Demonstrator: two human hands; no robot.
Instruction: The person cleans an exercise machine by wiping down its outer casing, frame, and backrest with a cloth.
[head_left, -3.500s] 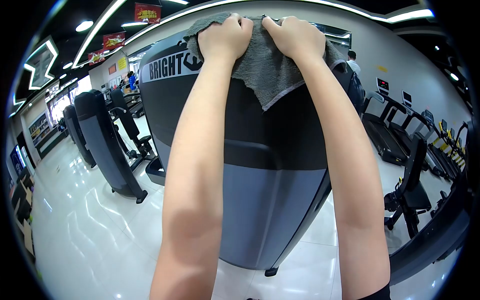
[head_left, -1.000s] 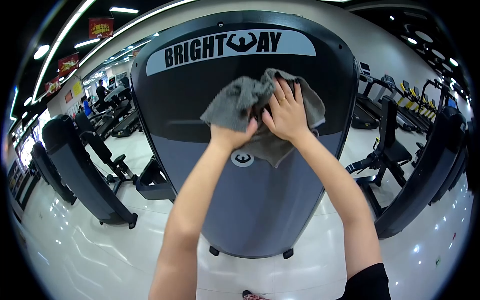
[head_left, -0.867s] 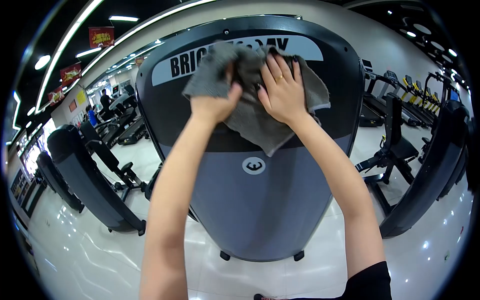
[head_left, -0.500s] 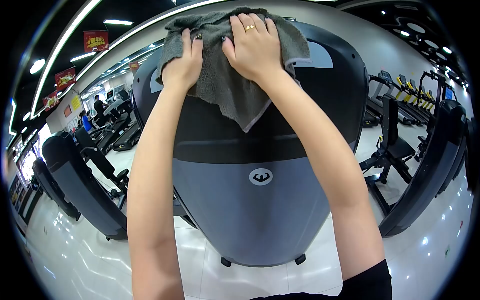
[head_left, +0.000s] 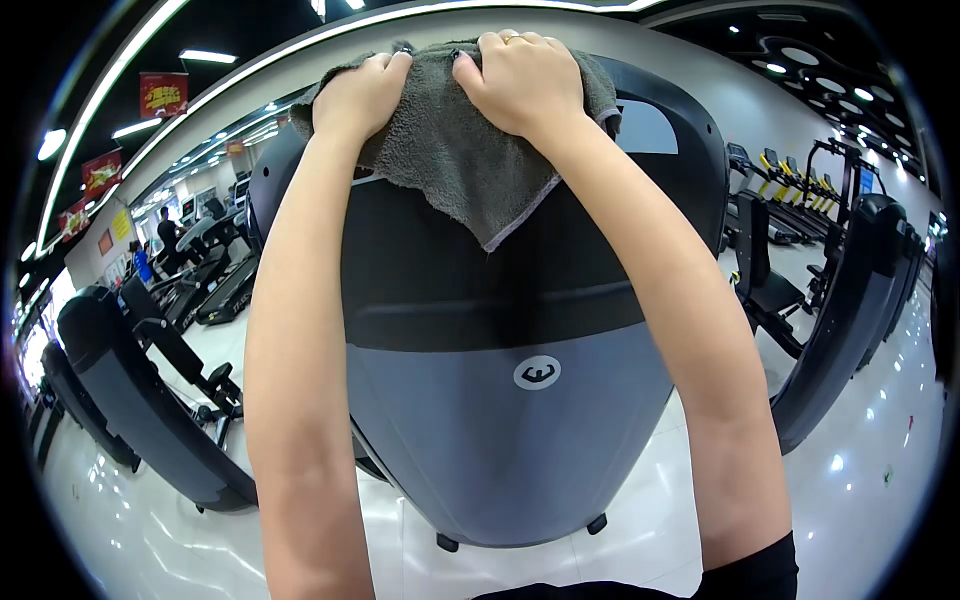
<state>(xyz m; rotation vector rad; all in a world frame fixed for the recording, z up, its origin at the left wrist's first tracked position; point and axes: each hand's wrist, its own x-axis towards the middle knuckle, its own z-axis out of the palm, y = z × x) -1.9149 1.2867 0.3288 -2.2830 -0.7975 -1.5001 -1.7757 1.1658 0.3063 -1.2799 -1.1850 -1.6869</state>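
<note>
A dark grey cloth [head_left: 455, 150] is draped over the top edge of a black and grey machine panel [head_left: 500, 430], one corner hanging down its front. My left hand [head_left: 360, 95] grips the cloth near its left side, fingers bent over the top edge. To the right, my right hand [head_left: 525, 80] presses on the cloth with its fingers curled over the same edge; a ring shows on one finger. The cloth hides most of the panel's white label [head_left: 648, 128]. A round white logo [head_left: 537, 373] sits lower on the panel.
Another tall machine [head_left: 150, 400] stands at the left, with treadmills [head_left: 228, 290] and two people [head_left: 168, 235] behind it. At the right are a black seat [head_left: 770, 290] and a dark machine [head_left: 840, 320]. Red banners [head_left: 163, 95] hang at the upper left.
Both hands and the cloth have gone from the middle of the panel up across the label to its top edge. The fingers, flatter before, now bend over that edge.
</note>
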